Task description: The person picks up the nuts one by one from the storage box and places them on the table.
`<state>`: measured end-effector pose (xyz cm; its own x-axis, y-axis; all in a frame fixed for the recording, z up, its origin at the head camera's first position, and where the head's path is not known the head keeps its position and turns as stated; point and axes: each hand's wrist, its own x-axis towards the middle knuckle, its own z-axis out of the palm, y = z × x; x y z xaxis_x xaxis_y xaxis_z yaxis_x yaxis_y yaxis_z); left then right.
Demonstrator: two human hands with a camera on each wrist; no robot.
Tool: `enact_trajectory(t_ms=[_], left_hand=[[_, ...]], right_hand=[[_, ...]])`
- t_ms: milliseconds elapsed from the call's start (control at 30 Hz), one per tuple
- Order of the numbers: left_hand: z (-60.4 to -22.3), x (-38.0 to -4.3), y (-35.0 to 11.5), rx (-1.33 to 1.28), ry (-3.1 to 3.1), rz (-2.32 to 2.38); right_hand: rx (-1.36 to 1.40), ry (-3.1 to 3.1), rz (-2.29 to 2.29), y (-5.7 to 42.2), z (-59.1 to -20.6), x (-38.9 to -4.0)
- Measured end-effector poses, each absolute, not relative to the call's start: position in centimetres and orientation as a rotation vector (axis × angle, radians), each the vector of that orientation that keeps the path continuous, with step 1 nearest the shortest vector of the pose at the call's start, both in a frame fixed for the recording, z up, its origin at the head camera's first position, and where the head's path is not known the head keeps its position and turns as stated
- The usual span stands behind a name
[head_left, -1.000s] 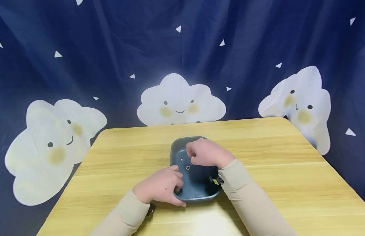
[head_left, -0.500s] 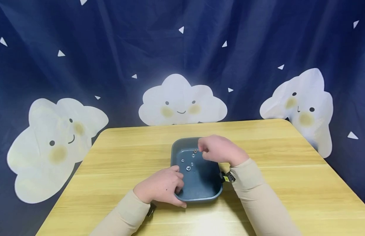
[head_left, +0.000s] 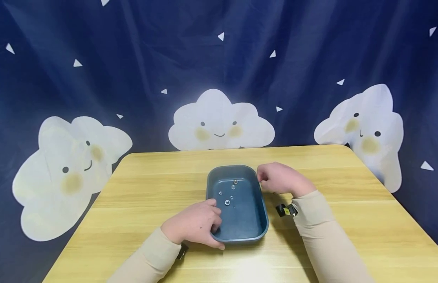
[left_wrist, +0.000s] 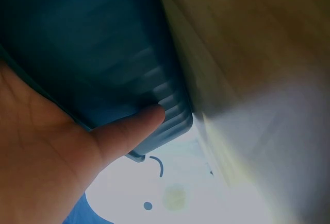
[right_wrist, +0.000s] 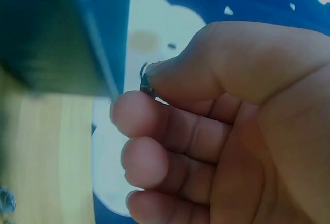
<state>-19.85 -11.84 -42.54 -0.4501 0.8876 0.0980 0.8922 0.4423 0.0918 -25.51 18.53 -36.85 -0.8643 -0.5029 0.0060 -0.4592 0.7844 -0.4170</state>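
Observation:
A dark blue-grey rectangular tray (head_left: pixel 245 214) with rounded corners sits on the table. Several small shiny metal nuts (head_left: pixel 227 203) lie loose on its floor. My left hand (head_left: pixel 195 224) grips the tray's near left corner, fingers over the rim. In the left wrist view the left thumb (left_wrist: pixel 131 131) presses the ribbed outer wall. Just outside the tray's far right side is my right hand (head_left: pixel 282 179). Its thumb and forefinger pinch a small metal nut (right_wrist: pixel 147 85), partly hidden by the fingertips, while the other fingers are curled.
Small shiny metal pieces (right_wrist: pixel 7 201) lie on the wooden table (head_left: pixel 162 177) below the right hand, cut off by the view's edge. A dark blue curtain (head_left: pixel 190 51) with printed clouds hangs behind the table's far edge.
My right hand has moved right, from above the tray's inside to beyond its right rim, uncovering more of the nuts. The left hand keeps its grip on the corner.

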Motion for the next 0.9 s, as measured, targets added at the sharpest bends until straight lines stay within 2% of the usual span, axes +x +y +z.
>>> enact_trajectory(t_ms=[433,900], left_hand=[[-42.4,-19.9,-11.5,-1.638,-2.642,-0.207],[-42.6,-20.0,-11.8,-1.635,-2.639,-0.208]], right_hand=[[-0.655,2.887,-0.604,22.8,-38.1,-26.4],[-0.513,2.783,-0.618,25.0,-39.7,-27.4]])
